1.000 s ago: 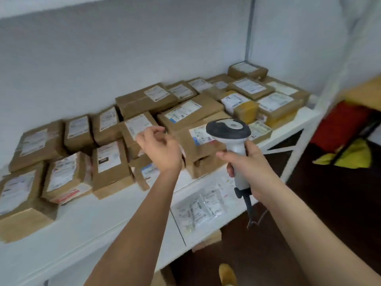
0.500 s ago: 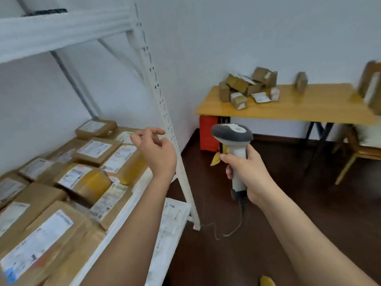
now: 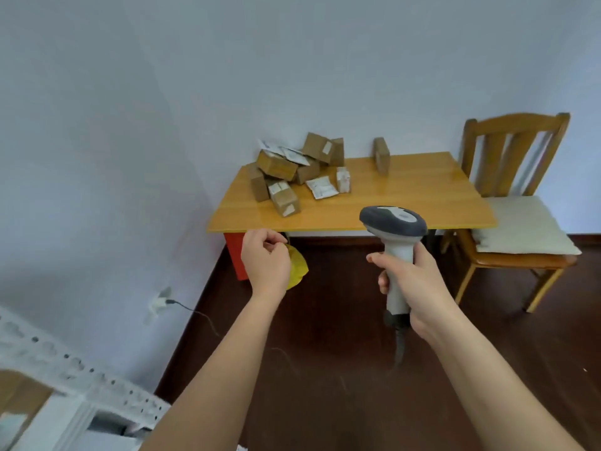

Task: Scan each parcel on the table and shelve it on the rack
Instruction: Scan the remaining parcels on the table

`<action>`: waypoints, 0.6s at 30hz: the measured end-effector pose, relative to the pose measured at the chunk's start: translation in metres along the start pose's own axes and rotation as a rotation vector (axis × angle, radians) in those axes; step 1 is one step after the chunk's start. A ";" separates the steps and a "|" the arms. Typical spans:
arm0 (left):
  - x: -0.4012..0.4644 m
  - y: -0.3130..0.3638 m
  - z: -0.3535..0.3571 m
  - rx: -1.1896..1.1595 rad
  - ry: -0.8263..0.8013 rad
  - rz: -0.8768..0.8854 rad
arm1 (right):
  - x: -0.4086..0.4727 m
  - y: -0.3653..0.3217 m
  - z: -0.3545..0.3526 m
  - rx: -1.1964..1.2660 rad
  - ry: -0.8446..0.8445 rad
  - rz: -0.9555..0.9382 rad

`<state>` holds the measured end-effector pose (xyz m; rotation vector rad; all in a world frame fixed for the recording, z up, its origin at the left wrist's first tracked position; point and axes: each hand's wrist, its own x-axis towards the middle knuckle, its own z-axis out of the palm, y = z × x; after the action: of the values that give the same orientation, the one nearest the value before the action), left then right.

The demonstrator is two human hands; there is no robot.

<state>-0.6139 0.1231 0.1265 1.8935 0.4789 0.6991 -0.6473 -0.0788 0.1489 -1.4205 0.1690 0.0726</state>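
Note:
A heap of several brown cardboard parcels (image 3: 283,172) and white padded mailers (image 3: 320,187) lies on the back left of a wooden table (image 3: 406,203) ahead. One small parcel (image 3: 381,156) stands upright apart from the heap. My right hand (image 3: 413,281) grips the handle of a grey and white barcode scanner (image 3: 395,237), held upright in front of the table. My left hand (image 3: 265,262) hangs in the air below the table's front left corner, fingers loosely curled and holding nothing. The white rack's perforated post (image 3: 65,366) shows at the lower left.
A wooden chair (image 3: 517,206) with a pale cushion stands right of the table. A red box (image 3: 235,255) and a yellow bag (image 3: 297,268) sit under the table's left end. A plug and cable (image 3: 182,309) run along the wall onto the dark floor.
The view has swung right, away from the rack's shelf of parcels and toward the table. Both hands kept their pose; the scanner stays in my right hand.

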 end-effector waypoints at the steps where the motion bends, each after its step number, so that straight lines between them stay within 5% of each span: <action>1: 0.015 -0.002 0.016 0.010 -0.014 -0.017 | 0.018 0.001 -0.001 0.001 0.006 0.013; 8: 0.142 -0.037 0.137 -0.019 -0.156 -0.161 | 0.161 0.005 0.019 -0.029 0.075 0.067; 14: 0.267 -0.046 0.244 0.092 -0.682 -0.394 | 0.285 -0.034 0.038 -0.028 0.136 0.070; 18: 0.320 -0.049 0.306 0.106 -0.762 -0.424 | 0.350 -0.049 0.032 -0.033 0.174 0.071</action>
<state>-0.1721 0.1279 0.0670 1.8998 0.3991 -0.3352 -0.2921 -0.0722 0.1450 -1.4532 0.3637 0.0105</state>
